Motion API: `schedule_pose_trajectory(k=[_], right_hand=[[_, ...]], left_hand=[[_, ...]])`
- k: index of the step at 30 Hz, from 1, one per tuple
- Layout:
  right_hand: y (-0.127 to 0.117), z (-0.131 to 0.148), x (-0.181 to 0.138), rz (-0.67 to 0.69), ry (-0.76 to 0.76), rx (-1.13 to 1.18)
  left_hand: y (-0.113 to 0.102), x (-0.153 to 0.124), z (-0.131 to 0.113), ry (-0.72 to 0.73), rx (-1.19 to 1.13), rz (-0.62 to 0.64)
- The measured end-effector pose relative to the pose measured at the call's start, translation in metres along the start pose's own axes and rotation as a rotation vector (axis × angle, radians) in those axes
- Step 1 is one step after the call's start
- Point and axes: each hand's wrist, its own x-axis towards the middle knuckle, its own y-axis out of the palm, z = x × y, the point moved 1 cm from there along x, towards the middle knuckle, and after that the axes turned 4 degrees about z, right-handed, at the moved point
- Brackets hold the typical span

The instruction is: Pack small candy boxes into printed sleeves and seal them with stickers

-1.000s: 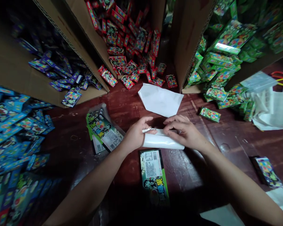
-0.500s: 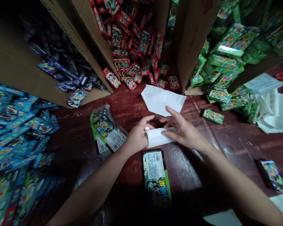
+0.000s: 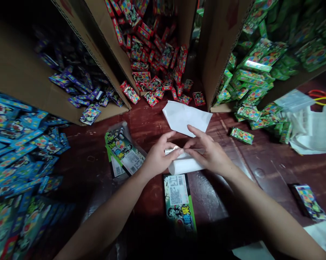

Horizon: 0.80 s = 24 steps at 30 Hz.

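Head view: you have a white roll (image 3: 187, 167) lying crosswise between your two hands, over the dark red surface (image 3: 265, 162). Your left hand (image 3: 157, 157) closes on one end, thumb laid across the upper edge, where a small pale piece (image 3: 175, 147) shows, too slight to identify. Your right hand (image 3: 213, 153) appears to pinch the roll toward its other end with thumb and a bent finger; the index finger stands raised. Whether the roll rests on anything cannot be told.

Step in hand, as judged: working the roll's upper edge between your fingertips; winding and unwinding cannot be told apart here. The next move would call for a steady left hold and light, even pressure from the right, lest the roll slacken or skew.

Surroundings: beyond the roll lies a white sheet (image 3: 184, 115), partly behind your right fingers; just nearer you, a printed packet (image 3: 179, 198) lies label end toward the roll; to the left, overlapping packets (image 3: 122, 151).
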Motion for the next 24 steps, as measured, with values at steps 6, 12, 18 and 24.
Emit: schedule_pose_trajectory(k=[6,12,18,24], right_hand=[[-0.001,0.004,-0.012,-0.239,-0.002,0.084],[-0.016,0.019,-0.048,-0.166,0.022,0.323],[-0.003,0.032,-0.059,0.188,0.064,0.432],[-0.001,0.052,-0.054,0.318,0.046,0.322]], left_hand=[[-0.009,0.008,0.022,-0.124,-0.047,-0.054],[-0.003,-0.060,0.020,0.096,0.591,-0.399],[0.016,-0.100,0.015,0.050,0.473,-0.090],[0.013,-0.105,-0.008,-0.008,0.129,0.054]])
